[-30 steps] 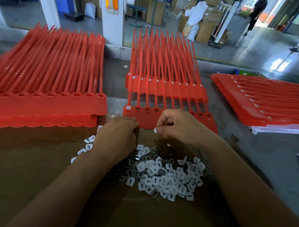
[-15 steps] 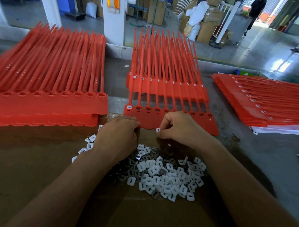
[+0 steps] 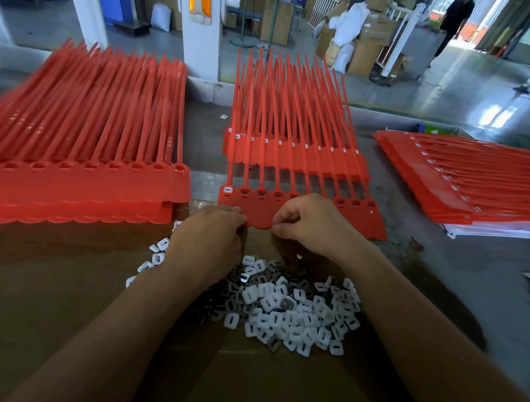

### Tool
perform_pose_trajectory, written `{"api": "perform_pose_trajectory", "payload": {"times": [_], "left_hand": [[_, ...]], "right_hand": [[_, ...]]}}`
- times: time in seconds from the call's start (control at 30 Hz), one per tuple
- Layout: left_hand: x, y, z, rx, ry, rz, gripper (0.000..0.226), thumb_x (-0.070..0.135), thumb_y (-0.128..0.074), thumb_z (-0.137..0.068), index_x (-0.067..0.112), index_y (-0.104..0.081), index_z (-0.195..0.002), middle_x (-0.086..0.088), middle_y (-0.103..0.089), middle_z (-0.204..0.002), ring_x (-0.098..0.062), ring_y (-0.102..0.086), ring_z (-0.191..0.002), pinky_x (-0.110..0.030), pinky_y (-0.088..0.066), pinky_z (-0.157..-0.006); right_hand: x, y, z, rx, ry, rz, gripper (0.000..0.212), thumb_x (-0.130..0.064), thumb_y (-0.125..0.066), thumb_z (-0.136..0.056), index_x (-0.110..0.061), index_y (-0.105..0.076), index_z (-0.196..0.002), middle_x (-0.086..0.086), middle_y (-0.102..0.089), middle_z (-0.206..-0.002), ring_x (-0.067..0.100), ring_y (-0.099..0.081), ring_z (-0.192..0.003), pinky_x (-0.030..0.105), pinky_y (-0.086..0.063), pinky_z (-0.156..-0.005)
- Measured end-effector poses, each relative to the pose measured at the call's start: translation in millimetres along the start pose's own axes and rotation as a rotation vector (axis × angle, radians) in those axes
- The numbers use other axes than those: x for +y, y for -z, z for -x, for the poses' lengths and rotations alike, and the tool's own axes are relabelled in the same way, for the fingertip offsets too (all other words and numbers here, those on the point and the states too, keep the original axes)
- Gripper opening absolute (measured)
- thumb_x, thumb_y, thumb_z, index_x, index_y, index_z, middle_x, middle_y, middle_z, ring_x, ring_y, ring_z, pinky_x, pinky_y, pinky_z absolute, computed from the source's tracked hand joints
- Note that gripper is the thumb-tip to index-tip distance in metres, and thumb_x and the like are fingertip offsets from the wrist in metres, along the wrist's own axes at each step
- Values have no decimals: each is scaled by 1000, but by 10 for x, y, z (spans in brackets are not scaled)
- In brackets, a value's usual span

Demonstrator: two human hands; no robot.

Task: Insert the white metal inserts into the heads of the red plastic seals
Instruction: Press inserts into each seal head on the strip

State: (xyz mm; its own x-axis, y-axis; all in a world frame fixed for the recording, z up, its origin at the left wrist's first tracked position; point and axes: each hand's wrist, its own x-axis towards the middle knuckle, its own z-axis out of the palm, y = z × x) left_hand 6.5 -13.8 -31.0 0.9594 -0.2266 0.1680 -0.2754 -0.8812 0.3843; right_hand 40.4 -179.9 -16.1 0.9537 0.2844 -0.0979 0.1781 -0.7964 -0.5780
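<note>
A red seal sheet (image 3: pixel 305 160) lies in the middle of the table, its row of heads (image 3: pixel 345 201) facing me. Only the leftmost head (image 3: pixel 228 189) shows a white insert. A pile of white inserts (image 3: pixel 292 314) lies on brown cardboard (image 3: pixel 56 298) just below my hands. My left hand (image 3: pixel 207 241) has curled fingers at the sheet's near edge; what they hold is hidden. My right hand (image 3: pixel 311 224) covers some heads, thumb and forefinger pinched together at the sheet's edge; the insert between them barely shows.
A thick stack of red seals (image 3: pixel 85 174) with empty heads lies at the left. Another red stack (image 3: pixel 471 179) lies at the right on white sheets. Beyond the table's far edge stand a white pillar (image 3: pixel 200 46) and cardboard boxes (image 3: pixel 367 50); a person (image 3: pixel 453 23) walks there.
Both hands stay nearly in place at the sheet's near edge. The white insert seen at my right fingertips earlier is now tucked between thumb and forefinger.
</note>
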Motion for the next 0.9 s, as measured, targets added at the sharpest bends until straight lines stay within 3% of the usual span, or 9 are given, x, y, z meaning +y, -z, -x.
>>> {"api": "perform_pose_trajectory", "payload": {"times": [0.23,0.43,0.5,0.63,0.77,0.9], "left_hand": [[-9,-16,4,16,11,4,32,10,-42,-87,12,-67,-108,-1,-61,-120,-18,-54,-108,-28,-42,-85],[-19,-23,6,19,7,-3,31,10,-42,-86,12,-66,-106,0,-62,-116,-18,-55,-103,-28,-42,-82],[-27,-27,4,15,9,-6,31,11,-42,-87,12,-66,-106,0,-62,-116,-17,-55,-102,-28,-44,-82],[-25,-27,1,14,15,-4,30,12,-41,-87,12,-66,-106,-1,-62,-116,-18,-55,-104,-31,-44,-85],[-20,-23,-5,1,18,-4,30,12,-41,-88,13,-65,-107,-1,-61,-118,-18,-55,-105,-29,-44,-85],[-20,-25,-4,3,21,0,31,13,-41,-89,12,-65,-107,-1,-61,-118,-18,-55,-105,-31,-44,-86]], "right_hand": [[-126,-39,-255,145,78,-107,8,-12,-62,-86,-16,-69,-89,-13,-58,-83,-7,-50,-72,3,-34,-60],[-226,-133,-526,187,33,-118,9,-9,-61,-87,-11,-69,-83,-4,-62,-84,8,-53,-83,21,-37,-73],[-218,-168,-581,189,21,-107,12,-10,-59,-87,-9,-69,-82,0,-66,-89,7,-53,-80,20,-38,-69],[-204,-215,-641,191,-23,-105,19,-11,-56,-89,-12,-67,-73,-9,-58,-72,1,-48,-64,15,-34,-55],[-224,-236,-665,163,-39,-75,17,-17,-58,-89,-19,-64,-73,-3,-65,-91,10,-56,-84,22,-37,-69],[-238,-237,-687,170,-39,-10,11,-18,-58,-89,-14,-68,-88,1,-67,-98,14,-59,-91,25,-40,-72]]}}
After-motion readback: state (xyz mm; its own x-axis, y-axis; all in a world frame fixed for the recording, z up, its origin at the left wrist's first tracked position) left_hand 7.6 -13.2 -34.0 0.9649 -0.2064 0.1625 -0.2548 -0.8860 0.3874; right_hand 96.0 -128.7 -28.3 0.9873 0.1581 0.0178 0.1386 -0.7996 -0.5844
